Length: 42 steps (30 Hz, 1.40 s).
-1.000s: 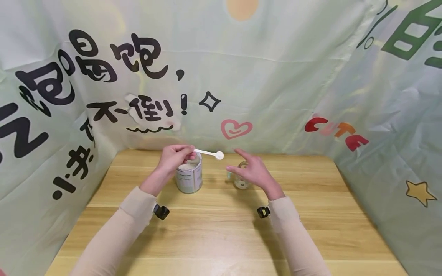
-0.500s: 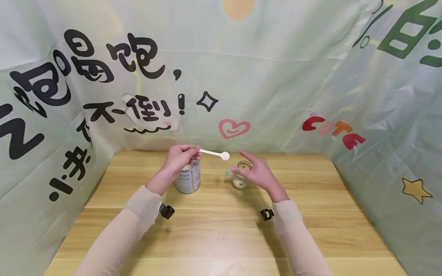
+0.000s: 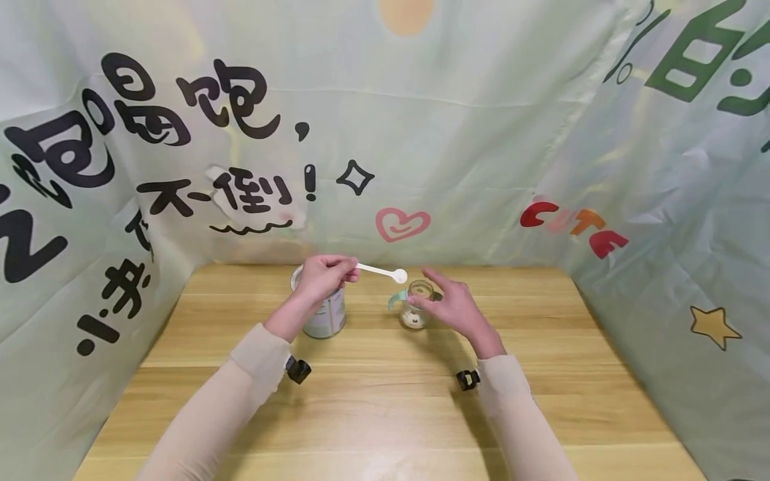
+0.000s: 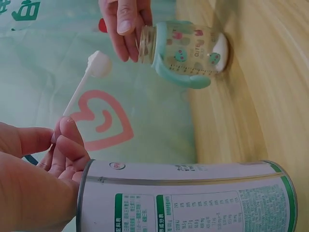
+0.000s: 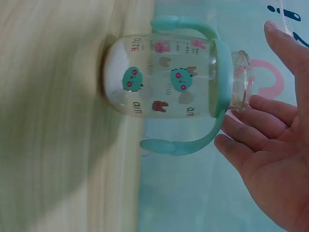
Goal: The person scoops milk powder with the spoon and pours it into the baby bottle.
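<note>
My left hand (image 3: 325,279) pinches the thin handle of a white measuring scoop (image 3: 398,276) between thumb and fingers. White powder shows at the scoop's bowl (image 4: 100,64) in the left wrist view. Below that hand stands an opened powder can (image 3: 327,319), partly covered by the hand in the head view. An uncapped baby bottle (image 5: 164,77) with mint-green handles stands upright on the table, white powder at its bottom. My right hand (image 3: 452,304) is beside the bottle's neck, fingers extended and thumb apart, the fingertips right at the rim. The scoop is above and left of the bottle mouth.
Can and bottle share a wooden table (image 3: 373,414) near its back edge. Printed fabric (image 3: 469,147) hangs behind and on both sides. Each wrist carries a small black camera, such as the left one (image 3: 298,369).
My left hand has carried the scoop rightward from over the can toward the bottle. My right hand stays by the bottle with its fingers spread; the head view has shifted slightly.
</note>
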Motion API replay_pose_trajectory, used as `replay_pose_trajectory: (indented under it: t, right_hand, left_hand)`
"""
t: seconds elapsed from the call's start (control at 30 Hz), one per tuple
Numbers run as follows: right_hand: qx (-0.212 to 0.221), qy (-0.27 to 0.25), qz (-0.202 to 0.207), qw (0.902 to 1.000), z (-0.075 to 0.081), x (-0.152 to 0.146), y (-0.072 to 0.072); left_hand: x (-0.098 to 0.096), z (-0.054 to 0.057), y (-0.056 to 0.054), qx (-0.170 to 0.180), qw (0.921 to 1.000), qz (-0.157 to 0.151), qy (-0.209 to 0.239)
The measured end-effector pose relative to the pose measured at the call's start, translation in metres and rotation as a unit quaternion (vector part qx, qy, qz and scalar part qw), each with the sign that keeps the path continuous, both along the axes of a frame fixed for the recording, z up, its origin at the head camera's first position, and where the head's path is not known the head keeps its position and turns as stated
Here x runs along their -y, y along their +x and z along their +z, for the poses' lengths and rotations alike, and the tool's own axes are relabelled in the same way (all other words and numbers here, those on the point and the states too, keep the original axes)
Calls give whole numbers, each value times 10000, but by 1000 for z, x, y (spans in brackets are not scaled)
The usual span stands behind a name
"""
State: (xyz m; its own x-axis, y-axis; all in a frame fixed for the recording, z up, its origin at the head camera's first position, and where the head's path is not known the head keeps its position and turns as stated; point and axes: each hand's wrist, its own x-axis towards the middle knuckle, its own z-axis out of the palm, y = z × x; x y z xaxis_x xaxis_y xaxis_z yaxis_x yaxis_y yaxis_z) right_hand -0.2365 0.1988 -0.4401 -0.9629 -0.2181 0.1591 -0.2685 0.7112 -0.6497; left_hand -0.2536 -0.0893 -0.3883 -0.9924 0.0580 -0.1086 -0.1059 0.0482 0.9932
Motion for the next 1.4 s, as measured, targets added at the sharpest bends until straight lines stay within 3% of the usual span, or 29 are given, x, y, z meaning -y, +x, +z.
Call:
replay_pose_trajectory:
  t: [0.53, 0.87, 1.4]
  right_hand:
    - [34, 6, -114, 9999, -12, -5, 7]
    - [-69, 25, -187, 9998, -17, -9, 7]
    - [-296, 22, -127, 9995, -22, -11, 6]
  left_hand:
    - [-15, 1, 0, -227, 9996, -138, 109]
    - [-28, -6, -3, -197, 9991, -200, 315]
    - [-38, -12, -2, -193, 9993, -260, 170]
